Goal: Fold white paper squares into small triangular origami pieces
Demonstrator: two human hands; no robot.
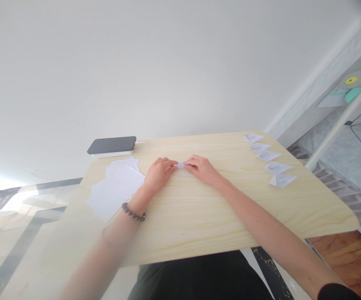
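Observation:
Between my two hands, over the middle of the wooden table (192,216), is a small folded piece of white paper (180,165). My left hand (160,171) pinches its left end between thumb and fingers. At the right end, my right hand (202,168) grips it the same way. Much of the paper is covered by my fingertips, so its exact folds cannot be made out. A stack of loose white paper sheets (114,187) lies fanned out beside my left wrist, which wears a dark beaded bracelet (133,212).
Several folded white paper shapes (278,167) stand in a row along the table's right side. At the back left, a dark-screened phone (112,145) rests on a white block, with a white cable attached. A wall rises behind the table; a white metal frame (333,133) stands to the right.

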